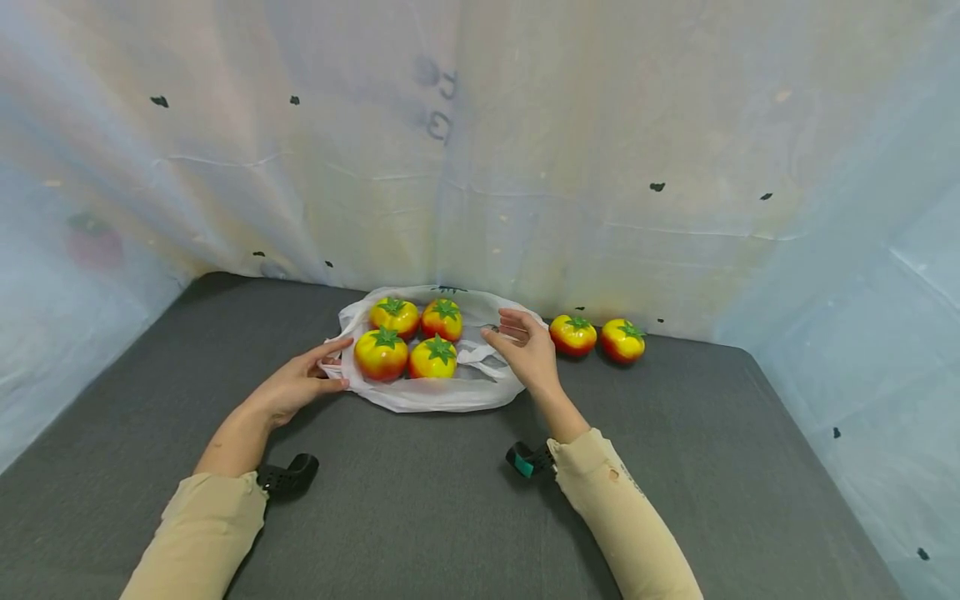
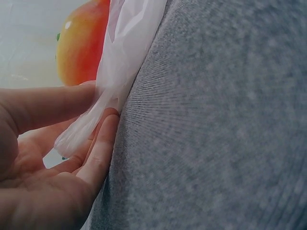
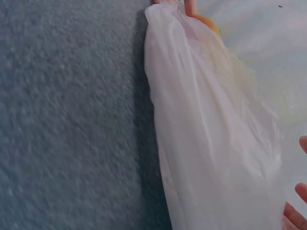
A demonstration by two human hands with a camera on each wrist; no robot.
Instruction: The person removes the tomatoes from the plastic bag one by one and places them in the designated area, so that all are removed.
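A white plastic bag (image 1: 431,400) lies with its mouth spread wide on the dark table. Several shiny yellow-and-red tomatoes (image 1: 382,357) with green star-shaped leaves sit in its left and middle part. My left hand (image 1: 300,383) holds the bag's left edge; in the left wrist view, the bunched handle (image 2: 79,136) passes between thumb and fingers. Over the right rim, my right hand (image 1: 528,350) is raised with thumb and fingers apart, and nothing shows between them. A loose strip of the bag lies inside, left of that hand. The right wrist view mostly shows the bag's side (image 3: 206,134).
Two more such tomatoes stand on the table to the right of the bag, one nearer (image 1: 573,336) and one farther right (image 1: 622,341). Behind them hangs a pale plastic sheet (image 1: 525,167) with dark marks. The grey table (image 1: 420,517) extends toward me.
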